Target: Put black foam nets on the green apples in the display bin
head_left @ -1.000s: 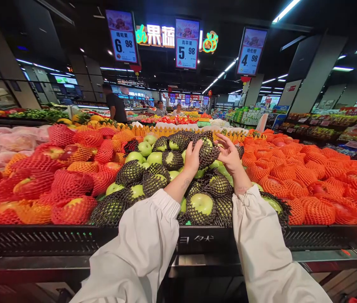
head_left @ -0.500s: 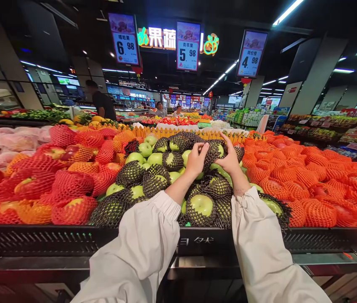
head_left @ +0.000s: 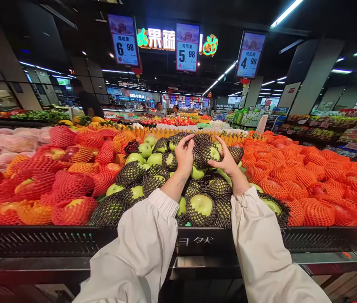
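A green apple [head_left: 213, 154] in a black foam net lies on the heap of green apples, between my two hands. My left hand [head_left: 184, 158] is just left of it, its thumb and fingertips a little apart and nothing seen between them. On the other side, my right hand [head_left: 228, 164] has its thumb and index finger spread around the apple's right side; the thumb appears to touch its lower edge. More netted apples surround them, among them a green apple [head_left: 202, 205] at the front. Both forearms wear pale sleeves.
Apples in red and orange nets [head_left: 72, 187] fill the left side, and orange-netted fruit [head_left: 317, 181] the right. A black slotted rail [head_left: 39, 240] edges the display in front. Behind runs a low yellow fence [head_left: 162, 136]. A person in dark clothing [head_left: 90, 103] stands farther back.
My left hand has come away from the netted apple toward the left. My right hand's fingers have spread wider, and the apple shows more of its green skin.
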`<act>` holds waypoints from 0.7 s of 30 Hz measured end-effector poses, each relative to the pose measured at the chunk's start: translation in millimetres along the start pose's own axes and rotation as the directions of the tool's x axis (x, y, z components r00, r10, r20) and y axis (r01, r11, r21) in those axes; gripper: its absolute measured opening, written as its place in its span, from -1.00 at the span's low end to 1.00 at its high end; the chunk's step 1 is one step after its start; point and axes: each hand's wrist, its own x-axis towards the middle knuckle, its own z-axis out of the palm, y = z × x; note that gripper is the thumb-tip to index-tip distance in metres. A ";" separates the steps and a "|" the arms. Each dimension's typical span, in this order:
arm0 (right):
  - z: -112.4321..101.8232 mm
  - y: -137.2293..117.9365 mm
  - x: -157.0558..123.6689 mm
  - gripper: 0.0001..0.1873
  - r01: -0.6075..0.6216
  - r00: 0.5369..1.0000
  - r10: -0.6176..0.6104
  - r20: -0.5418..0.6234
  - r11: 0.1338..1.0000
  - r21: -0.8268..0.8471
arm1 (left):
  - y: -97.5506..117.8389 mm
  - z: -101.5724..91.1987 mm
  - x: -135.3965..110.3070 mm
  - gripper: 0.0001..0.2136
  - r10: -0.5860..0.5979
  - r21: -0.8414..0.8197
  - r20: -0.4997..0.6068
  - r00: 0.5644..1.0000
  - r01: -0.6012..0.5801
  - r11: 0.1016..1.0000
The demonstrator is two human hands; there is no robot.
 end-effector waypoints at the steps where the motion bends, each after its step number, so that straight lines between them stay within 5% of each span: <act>1: 1.1 -3.6 -1.3 0.32 0.018 0.999 -0.018 0.034 1.000 0.007 | -1.7 -0.5 0.0 -0.73 -0.011 0.002 0.008 1.000 0.011 1.000; 9: 1.1 -3.1 -1.1 0.28 0.011 0.999 -0.015 0.052 0.997 0.079 | -8.3 8.0 -7.0 -0.64 -0.127 0.178 0.274 0.953 0.079 0.981; 18: 0.7 6.6 3.9 -0.12 0.022 1.000 -0.022 -0.014 0.999 -0.031 | -4.6 14.7 -16.9 -0.62 -0.258 0.426 0.270 0.928 0.125 0.896; 21: 5.1 0.7 6.0 -0.14 -0.030 0.976 0.006 -0.220 0.994 -0.106 | 3.5 13.5 -20.0 -0.57 -0.248 0.605 0.249 0.936 0.050 0.794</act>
